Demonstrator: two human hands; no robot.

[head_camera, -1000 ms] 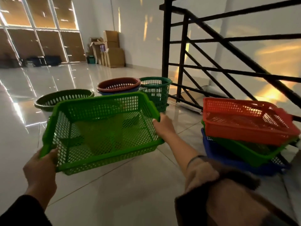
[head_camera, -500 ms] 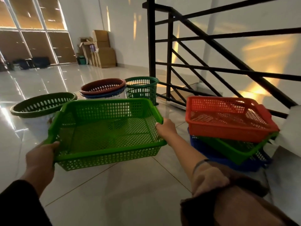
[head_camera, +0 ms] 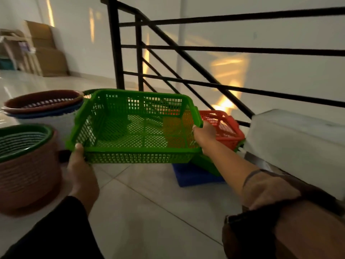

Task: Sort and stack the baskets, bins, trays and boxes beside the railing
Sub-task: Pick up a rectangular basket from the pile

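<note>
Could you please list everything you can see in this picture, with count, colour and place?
green tray: one, bright green mesh, held up in the middle, in front of the tray stack
red tray: one, red, top of the stack by the railing
lower green tray: one, green, under the red tray
blue tray: one, blue, bottom of the stack, on the floor
round baskets: brown rim over blue, far left
dark green basket: one, nested in a pinkish bin, near left
railing: black, behind the stack
cardboard boxes: brown, far left by the wall
left hand: grips the tray's near left corner
right hand: grips its right rim
</note>
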